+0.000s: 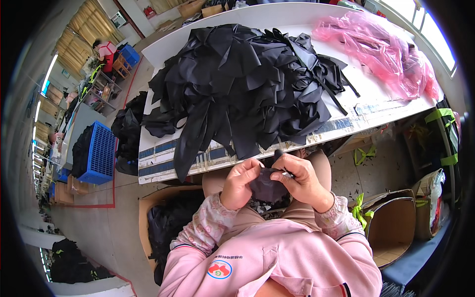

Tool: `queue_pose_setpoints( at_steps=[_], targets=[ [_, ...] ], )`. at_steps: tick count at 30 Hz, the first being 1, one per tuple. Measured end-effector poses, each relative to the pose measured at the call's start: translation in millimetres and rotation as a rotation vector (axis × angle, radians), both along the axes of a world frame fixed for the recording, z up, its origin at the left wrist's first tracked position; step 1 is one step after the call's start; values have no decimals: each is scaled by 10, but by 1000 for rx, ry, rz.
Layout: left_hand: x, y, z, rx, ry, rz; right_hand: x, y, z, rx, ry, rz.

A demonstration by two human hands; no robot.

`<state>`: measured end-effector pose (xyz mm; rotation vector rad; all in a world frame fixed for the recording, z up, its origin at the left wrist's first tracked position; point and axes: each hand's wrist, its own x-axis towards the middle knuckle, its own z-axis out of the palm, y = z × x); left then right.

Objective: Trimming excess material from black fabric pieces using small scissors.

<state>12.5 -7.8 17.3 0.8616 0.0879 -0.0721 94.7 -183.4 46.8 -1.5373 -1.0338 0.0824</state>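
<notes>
Both my hands meet over my lap, just below the table's near edge. Between them hangs a small piece of thin black fabric (267, 189). The thumb and fingers of my left hand (239, 184) pinch its left side. My right hand (303, 182) is closed on its right side. A small dark object (278, 155) sticks up by the right fingertips; its kind is too hidden to tell. Beyond my hands, a large heap of black fabric pieces (232, 81) covers much of the white table (363, 110), with strips hanging over the near edge.
A pink plastic bag (381, 52) lies at the table's far right. Cardboard boxes flank me: the left box (144, 213) holds black fabric (173, 220), the right box (393, 230) stands open. At far left are a blue crate (101, 154) and a person in a red apron (108, 58).
</notes>
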Motion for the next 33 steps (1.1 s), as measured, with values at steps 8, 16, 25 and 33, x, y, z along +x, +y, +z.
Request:
queue_pose_setpoints(
  at_steps=[8,16,25,33],
  targets=[
    [-74,-78,-64,249,-165,70,-43,-24,2,-39,120,16],
    [-140,-48,95,545,-201,73,-30,-12,-7,-112,184,-73],
    [-115,23,76,439,-178,-21,54,-17,-149,-23,528,167],
    [-100,-126,63,167,-179,94,72,51,-270,204,1086,384]
  ],
)
